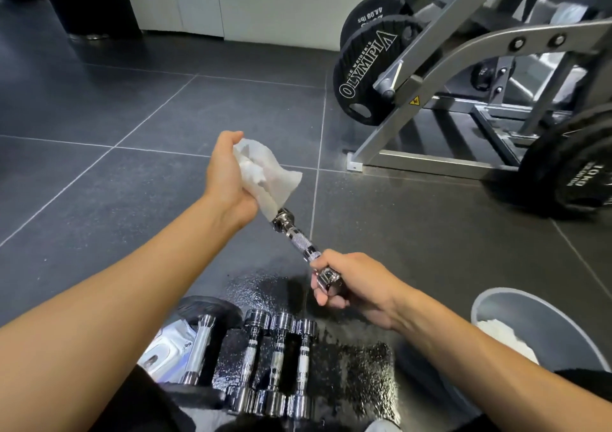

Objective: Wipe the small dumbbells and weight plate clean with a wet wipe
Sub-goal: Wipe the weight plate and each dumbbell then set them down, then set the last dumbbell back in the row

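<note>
My right hand grips one end of a small chrome dumbbell and holds it up above the floor, its far end pointing away to the left. My left hand clutches a crumpled white wet wipe, whose lower edge touches the dumbbell's far head. Below, three chrome dumbbells lie side by side on the dark floor. A fourth dumbbell rests on a dark weight plate to their left. A wet wipe pack lies against that plate.
A grey bin with used white wipes stands at the lower right. A steel machine frame loaded with black Olympia plates fills the upper right, with another plate at the right edge. The floor around the dumbbells is wet.
</note>
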Motion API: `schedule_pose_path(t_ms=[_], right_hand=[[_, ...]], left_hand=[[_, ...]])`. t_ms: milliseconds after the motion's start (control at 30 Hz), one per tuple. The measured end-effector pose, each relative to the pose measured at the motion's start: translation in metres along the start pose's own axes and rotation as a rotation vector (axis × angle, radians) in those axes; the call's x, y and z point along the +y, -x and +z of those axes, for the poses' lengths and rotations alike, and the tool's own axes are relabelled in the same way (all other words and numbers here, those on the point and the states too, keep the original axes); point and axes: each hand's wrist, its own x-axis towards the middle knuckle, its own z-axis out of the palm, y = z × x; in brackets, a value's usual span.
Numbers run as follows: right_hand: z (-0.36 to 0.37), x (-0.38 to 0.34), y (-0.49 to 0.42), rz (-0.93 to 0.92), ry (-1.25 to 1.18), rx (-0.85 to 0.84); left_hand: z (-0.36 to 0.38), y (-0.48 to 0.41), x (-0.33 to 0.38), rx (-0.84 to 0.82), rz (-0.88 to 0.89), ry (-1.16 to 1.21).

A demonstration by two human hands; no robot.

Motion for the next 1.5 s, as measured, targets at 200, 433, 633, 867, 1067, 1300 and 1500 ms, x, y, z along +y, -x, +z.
schedule_pose_path(t_ms=[200,433,633,867,1067,1300,1500], right_hand=[[-0.011,0.064,-0.030,0.176,-0.082,0.184],[0.005,0.162,-0.056,0.375,-0.158,0.366],[0.023,0.231,-0.053,0.477,-0.188,0.458],[0.039,0.281,-0.053,0.433,0.101,0.616],[0.039,0.298,-0.060,0.457,0.798,0.541],[0.047,0.292,-0.077,0.322,1.134,0.321],[0.040,0.247,-0.080,0.221,0.467,0.406]], left_hand=[[0.012,0.012,-0.032,-0.131,-0.133,-0.196],[0.006,0.018,-0.044,-0.180,-0.107,-0.413],[-0.005,0.019,-0.045,-0.211,-0.060,-0.492],[-0.020,0.009,-0.043,-0.200,-0.004,-0.522],[-0.023,0.009,-0.048,-0.202,-0.007,-0.556],[-0.020,0.012,-0.064,-0.220,-0.054,-0.595],[-0.018,0.018,-0.060,-0.224,-0.103,-0.522]])
